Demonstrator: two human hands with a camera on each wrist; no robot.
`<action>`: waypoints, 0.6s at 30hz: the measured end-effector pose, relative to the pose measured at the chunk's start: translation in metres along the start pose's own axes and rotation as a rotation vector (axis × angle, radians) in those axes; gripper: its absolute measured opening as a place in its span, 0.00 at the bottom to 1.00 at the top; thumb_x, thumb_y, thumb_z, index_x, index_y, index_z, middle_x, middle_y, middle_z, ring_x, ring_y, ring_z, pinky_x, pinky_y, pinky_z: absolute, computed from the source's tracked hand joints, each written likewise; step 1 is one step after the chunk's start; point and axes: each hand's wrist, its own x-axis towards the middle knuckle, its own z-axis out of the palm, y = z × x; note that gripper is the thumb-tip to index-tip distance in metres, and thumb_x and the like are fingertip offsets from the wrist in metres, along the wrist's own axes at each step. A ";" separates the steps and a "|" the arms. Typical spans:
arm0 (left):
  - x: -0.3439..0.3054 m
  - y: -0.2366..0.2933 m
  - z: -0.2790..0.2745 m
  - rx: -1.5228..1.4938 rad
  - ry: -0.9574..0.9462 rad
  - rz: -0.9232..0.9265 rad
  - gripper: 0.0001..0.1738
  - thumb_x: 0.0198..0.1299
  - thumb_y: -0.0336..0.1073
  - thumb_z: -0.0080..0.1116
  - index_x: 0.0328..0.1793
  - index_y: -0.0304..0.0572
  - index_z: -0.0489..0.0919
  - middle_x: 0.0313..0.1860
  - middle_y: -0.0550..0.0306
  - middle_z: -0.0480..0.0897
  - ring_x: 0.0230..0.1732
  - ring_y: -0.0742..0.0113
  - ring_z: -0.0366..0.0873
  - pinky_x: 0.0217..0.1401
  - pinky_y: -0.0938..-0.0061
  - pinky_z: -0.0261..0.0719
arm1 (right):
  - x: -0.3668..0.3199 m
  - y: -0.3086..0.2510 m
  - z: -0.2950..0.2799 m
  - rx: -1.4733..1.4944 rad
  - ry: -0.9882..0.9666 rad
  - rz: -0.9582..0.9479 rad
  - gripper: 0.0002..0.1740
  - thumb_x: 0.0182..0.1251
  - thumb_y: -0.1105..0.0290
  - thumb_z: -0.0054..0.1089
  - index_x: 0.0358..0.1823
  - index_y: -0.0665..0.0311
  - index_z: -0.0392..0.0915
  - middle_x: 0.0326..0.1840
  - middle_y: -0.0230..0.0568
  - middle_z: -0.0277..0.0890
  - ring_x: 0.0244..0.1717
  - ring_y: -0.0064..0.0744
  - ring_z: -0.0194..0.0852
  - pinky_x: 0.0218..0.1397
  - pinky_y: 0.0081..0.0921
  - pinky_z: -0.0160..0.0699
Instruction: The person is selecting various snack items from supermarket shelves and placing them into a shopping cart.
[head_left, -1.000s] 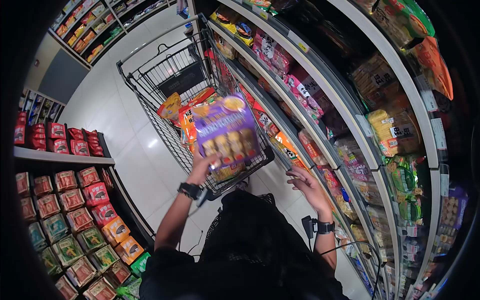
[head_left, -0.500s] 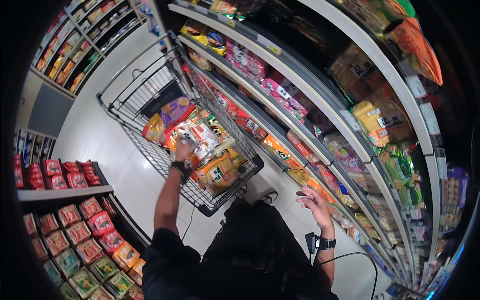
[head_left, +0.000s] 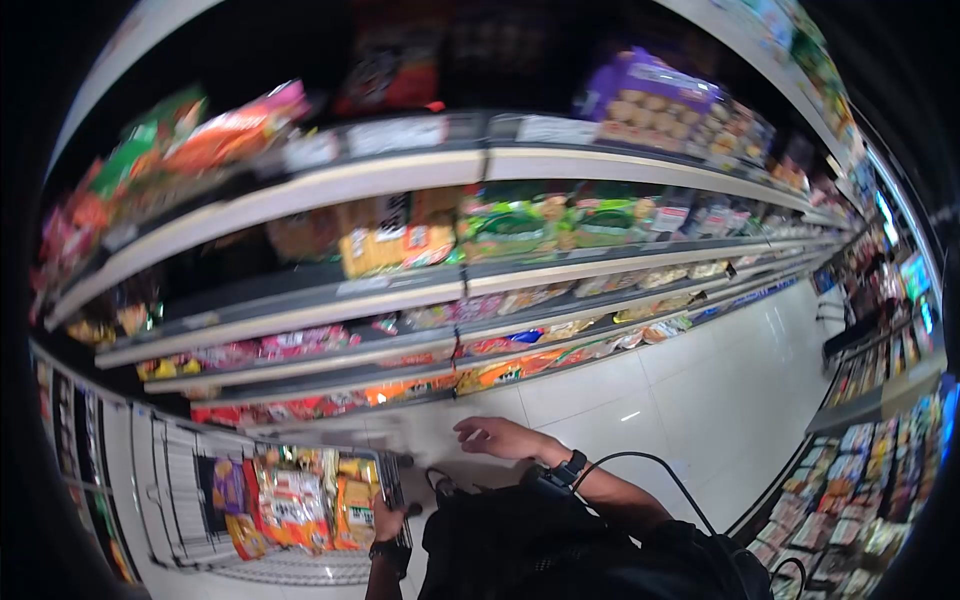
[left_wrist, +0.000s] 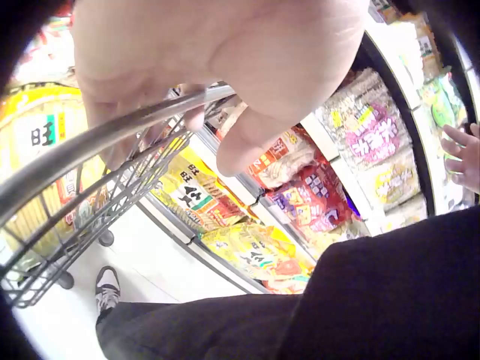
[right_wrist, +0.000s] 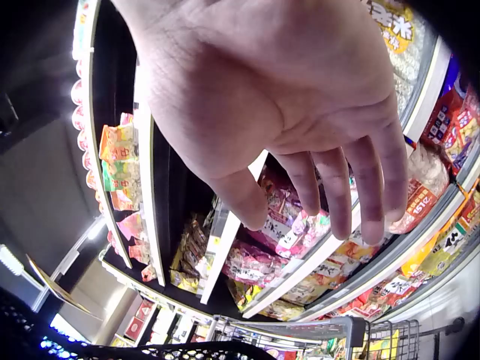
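Left hand [head_left: 388, 520] at lower left, fingers curled round the cart [left_wrist: 75, 156] rim, snack packs [head_left: 290, 505] inside the cart, right hand [head_left: 497, 438] holding nothing, fingers loosely spread, near the shelves [head_left: 400, 170].

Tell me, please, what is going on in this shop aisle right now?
A person stands in a supermarket aisle facing the snack shelves. Their left-hand grip is curled round the top bar of a wire cart, which holds several snack packets. Their right-hand grip is open and empty, fingers relaxed, held out towards the shelves without touching any product.
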 end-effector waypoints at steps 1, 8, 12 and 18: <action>0.009 0.020 -0.003 -0.029 -0.044 -0.047 0.34 0.37 0.27 0.63 0.56 0.36 0.66 0.48 0.47 0.73 0.52 0.53 0.72 0.57 0.64 0.69 | -0.006 0.005 -0.008 0.008 0.034 -0.016 0.24 0.66 0.63 0.55 0.60 0.66 0.66 0.52 0.43 0.76 0.51 0.32 0.73 0.55 0.27 0.71; 0.059 -0.030 0.009 -0.202 -0.076 -0.327 0.19 0.37 0.25 0.64 0.38 0.36 0.70 0.26 0.57 0.76 0.23 0.68 0.75 0.19 0.71 0.74 | -0.088 0.067 -0.077 0.097 0.147 -0.033 0.24 0.67 0.59 0.53 0.60 0.66 0.66 0.50 0.40 0.75 0.52 0.30 0.73 0.56 0.24 0.69; -0.028 0.162 0.037 -0.223 0.173 -0.304 0.08 0.44 0.25 0.61 0.32 0.35 0.76 0.23 0.55 0.77 0.19 0.66 0.75 0.16 0.71 0.74 | -0.127 0.135 -0.122 0.226 0.211 -0.077 0.23 0.66 0.64 0.53 0.59 0.68 0.67 0.49 0.41 0.75 0.51 0.28 0.73 0.55 0.23 0.70; -0.001 0.112 0.076 0.422 0.405 -0.583 0.42 0.36 0.33 0.70 0.57 0.16 0.63 0.56 0.31 0.72 0.57 0.49 0.73 0.57 0.64 0.73 | -0.169 0.179 -0.201 0.369 0.255 -0.083 0.21 0.64 0.70 0.55 0.57 0.71 0.68 0.46 0.41 0.75 0.50 0.27 0.73 0.54 0.23 0.71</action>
